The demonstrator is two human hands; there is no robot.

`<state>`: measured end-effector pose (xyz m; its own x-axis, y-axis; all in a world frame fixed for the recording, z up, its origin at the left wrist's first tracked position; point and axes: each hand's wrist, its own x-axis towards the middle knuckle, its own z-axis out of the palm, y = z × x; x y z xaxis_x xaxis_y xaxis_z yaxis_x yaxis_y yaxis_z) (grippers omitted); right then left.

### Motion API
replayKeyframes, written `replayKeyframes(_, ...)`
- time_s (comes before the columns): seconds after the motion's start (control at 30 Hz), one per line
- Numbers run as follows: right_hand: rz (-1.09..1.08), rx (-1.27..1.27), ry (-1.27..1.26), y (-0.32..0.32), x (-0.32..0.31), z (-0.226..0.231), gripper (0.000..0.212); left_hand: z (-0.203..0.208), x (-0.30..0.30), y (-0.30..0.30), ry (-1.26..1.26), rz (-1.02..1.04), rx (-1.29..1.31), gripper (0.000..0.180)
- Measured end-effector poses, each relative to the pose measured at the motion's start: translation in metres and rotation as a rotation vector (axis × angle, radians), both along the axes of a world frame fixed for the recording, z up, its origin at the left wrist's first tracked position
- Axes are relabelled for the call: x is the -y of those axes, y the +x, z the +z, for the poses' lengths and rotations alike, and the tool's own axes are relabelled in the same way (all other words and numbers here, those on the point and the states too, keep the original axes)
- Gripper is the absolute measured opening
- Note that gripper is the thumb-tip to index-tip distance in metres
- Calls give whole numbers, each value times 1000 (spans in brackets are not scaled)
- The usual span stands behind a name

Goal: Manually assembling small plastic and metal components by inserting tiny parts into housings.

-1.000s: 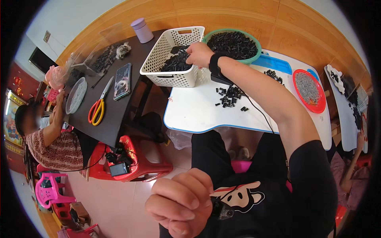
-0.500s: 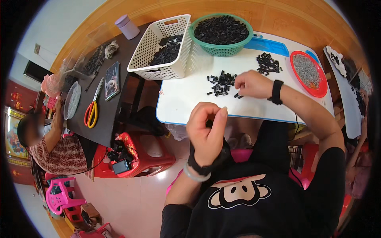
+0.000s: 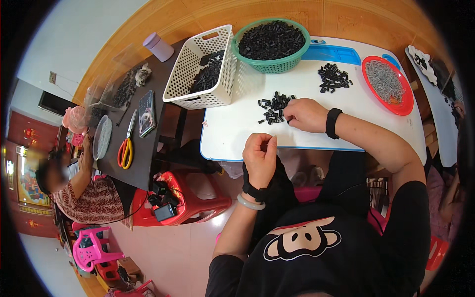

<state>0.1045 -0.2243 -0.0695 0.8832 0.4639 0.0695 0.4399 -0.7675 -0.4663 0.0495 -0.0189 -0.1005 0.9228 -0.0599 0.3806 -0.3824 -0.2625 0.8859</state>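
On the white table (image 3: 232,138), my right hand (image 3: 308,116) reaches from the right to a loose pile of small black plastic pieces (image 3: 273,105). Its fingers are pinched, with a small black piece (image 3: 288,120) at the tips. My left hand (image 3: 261,157) is raised by the table's front edge, its fingers curled and the thumb pressed against them. Whatever it may hold is hidden. Farther back and to the right lies a second pile of black pieces (image 3: 334,77). A red plate (image 3: 405,105) of small grey screw-like parts stands at the right.
A green basket (image 3: 277,65) heaped with black pieces and a white perforated basket (image 3: 225,84) stand at the back. A blue tray (image 3: 336,54) lies beyond. The dark table (image 3: 111,166) at left holds scissors (image 3: 127,148), a phone (image 3: 147,114) and a lilac bottle (image 3: 158,47). A person (image 3: 81,195) sits there.
My right hand has moved slightly left and down against the pile's right edge. My left hand has dropped a little and turned, its fingers more closed. The whole view has shifted slightly.
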Motion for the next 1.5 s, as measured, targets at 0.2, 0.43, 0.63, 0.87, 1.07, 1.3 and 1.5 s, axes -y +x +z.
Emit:
replayKeyframes(0.2,-10,-1,418,-7,3,15,9,29,12,-10,84,-27,122,16)
replayKeyframes(0.43,31,-508,1355,-84,6,64,12,70,16,-41,-318,-212,146,29)
replayKeyframes(0.63,157,-649,1565,-109,3,76,15,98,11,-58,-197,-421,253,41)
replayKeyframes(0.87,98,-724,1591,-126,1,77,22,106,19,-63,-117,-448,215,38)
replayKeyframes(1.07,43,-836,1619,-134,0,74,19,100,19,-62,-302,-560,48,25)
replayKeyframes(1.3,-290,-364,961,-121,67,52,8,95,15,-67,-525,-525,-219,20)
replayKeyframes(1.5,-775,222,-141,-116,232,24,8,75,17,-63,-434,-445,-213,20)
